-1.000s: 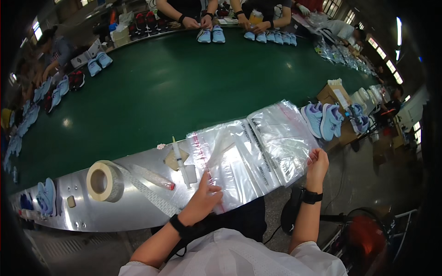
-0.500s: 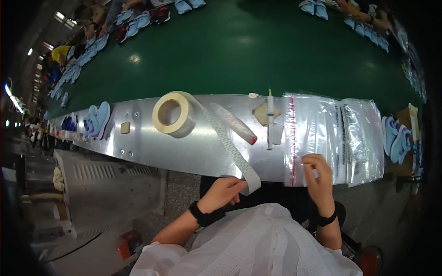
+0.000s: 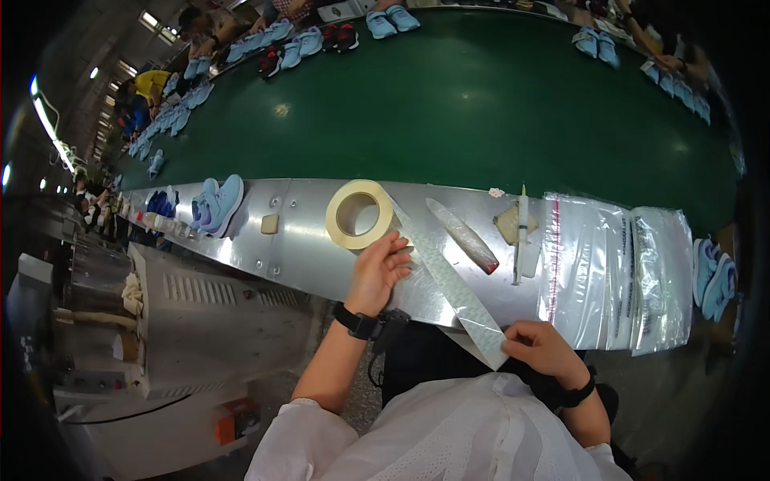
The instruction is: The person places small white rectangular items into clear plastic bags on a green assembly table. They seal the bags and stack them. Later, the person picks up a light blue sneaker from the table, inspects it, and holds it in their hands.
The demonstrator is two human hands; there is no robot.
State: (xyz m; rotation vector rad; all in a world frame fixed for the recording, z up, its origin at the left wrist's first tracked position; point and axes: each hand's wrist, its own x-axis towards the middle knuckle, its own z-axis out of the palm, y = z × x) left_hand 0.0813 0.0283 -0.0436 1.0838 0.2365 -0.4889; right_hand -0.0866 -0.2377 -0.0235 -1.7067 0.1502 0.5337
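A large cream roll of labels (image 3: 340,233) stands on the metal bench. From it a long pale label strip (image 3: 449,280) runs toward me over the bench's near edge. My right hand (image 3: 547,350) pinches the strip's loose end between thumb and fingers. Close beside the roll is my left hand (image 3: 380,271), its fingers loosely bent and apart, with nothing visible in them; whether it touches the strip I cannot tell. Between the strip and a slim syringe-like tube (image 3: 523,232) lies a plastic-wrapped tool (image 3: 463,236) with a red tip. Clear plastic bags (image 3: 589,268) lie flat at the right.
Beyond the metal bench (image 3: 301,268) stretches a wide green surface (image 3: 449,104) lined with light-blue shoes. More blue shoes (image 3: 218,205) sit at the bench's left, others (image 3: 712,276) at its right end. A beige block (image 3: 269,224) lies left of the roll. Other people work across the far side.
The strip's end has passed from my left hand to my right, which has left the bags. My left hand has moved up to the roll. The whole view has shifted.
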